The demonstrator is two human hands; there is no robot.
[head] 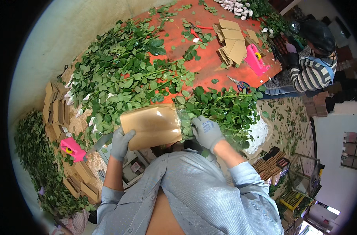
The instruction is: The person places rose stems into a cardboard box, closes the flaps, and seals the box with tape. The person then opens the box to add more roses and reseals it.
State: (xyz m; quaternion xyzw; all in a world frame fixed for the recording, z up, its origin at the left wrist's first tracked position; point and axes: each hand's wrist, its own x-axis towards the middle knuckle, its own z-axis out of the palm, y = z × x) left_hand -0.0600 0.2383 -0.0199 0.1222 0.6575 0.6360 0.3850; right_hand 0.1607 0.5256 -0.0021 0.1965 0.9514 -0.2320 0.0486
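A brown cardboard wrap (152, 126), glossy under clear plastic film, lies across in front of my body. My left hand (121, 144), in a grey glove, grips its left end with the thumb on top. Leafy stems (186, 124) in clear film come out of its right end. My right hand (207, 132), also gloved in grey, has its fingers curled around these stems; the fingertips are partly hidden. Whatever is inside the wrap is hidden. More leafy rose stems (219, 102) lie just beyond my right hand.
Leafy stems (128, 67) cover much of the red table (178, 26). Scissors (238, 83), a pink tape dispenser (256, 60), cardboard pieces (233, 38) and red-handled pruners (196, 30) lie there. Another pink dispenser (72, 149) is at left. A person (310, 58) works at far right.
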